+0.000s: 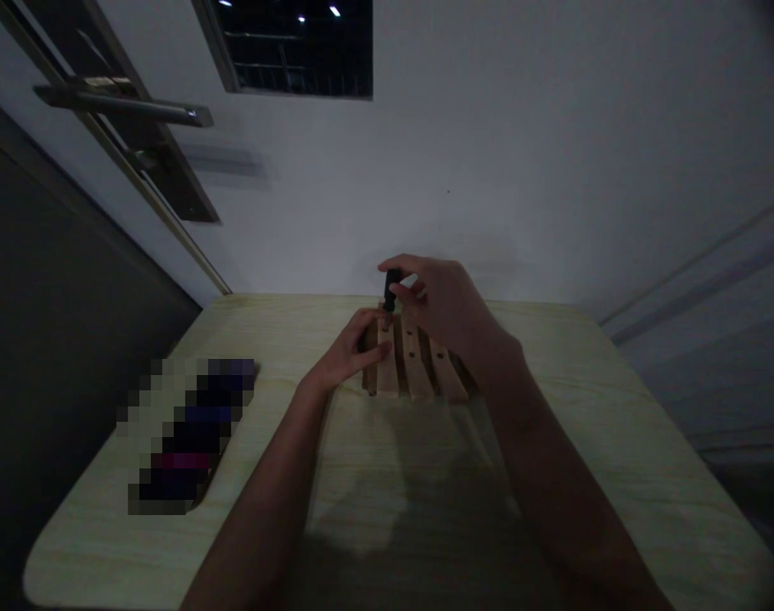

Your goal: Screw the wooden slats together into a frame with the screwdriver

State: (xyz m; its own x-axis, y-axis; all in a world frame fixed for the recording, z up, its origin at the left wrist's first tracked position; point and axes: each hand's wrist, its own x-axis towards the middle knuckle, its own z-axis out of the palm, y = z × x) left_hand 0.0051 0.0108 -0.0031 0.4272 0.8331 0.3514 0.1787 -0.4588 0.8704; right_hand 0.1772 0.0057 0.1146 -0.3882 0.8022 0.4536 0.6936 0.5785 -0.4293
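A small wooden slatted piece (421,373) with dark holes or screws along its slats lies near the far side of the table. My left hand (347,350) grips its left end, thumb on the front of the leftmost slat and fingers toward the back. In my right hand (443,299) is a short black-handled screwdriver (392,287), held upright between thumb and fingers. Its lower end meets the left slat at a dark spot. My right hand and wrist hide part of the wooden piece's right side.
The pale wood-grain table (374,475) backs onto a white door (520,153) with a metal handle (132,106) and a dark window (298,47). On the table's left lies a dark, pixelated flat object (202,433). A curtain-like surface (724,339) hangs at right.
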